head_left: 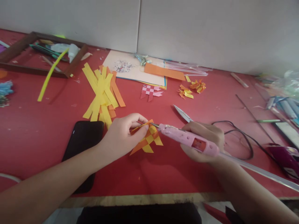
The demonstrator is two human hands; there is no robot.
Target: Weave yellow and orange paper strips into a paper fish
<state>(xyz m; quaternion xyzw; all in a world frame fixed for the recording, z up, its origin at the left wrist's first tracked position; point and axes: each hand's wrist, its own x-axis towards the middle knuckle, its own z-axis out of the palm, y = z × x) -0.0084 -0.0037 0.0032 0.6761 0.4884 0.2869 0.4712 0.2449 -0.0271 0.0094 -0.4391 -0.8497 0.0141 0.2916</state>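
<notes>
My left hand [123, 133] pinches a small fish woven from yellow and orange paper strips [149, 141] and holds it just above the red table [163, 174]. My right hand [203, 140] grips a pink glue gun [189, 143]. Its metal tip touches the top edge of the woven fish beside my left fingers. A clear glue stick sticks out of the gun's back toward the right edge.
A black phone [81, 146] lies under my left forearm. Loose yellow and orange strips [101, 91] lie behind it. Scissors [183, 113], a black cable [243, 140], a pink woven fish [150, 91], paper sheets [140, 70] and a wooden frame [35, 56] are further back.
</notes>
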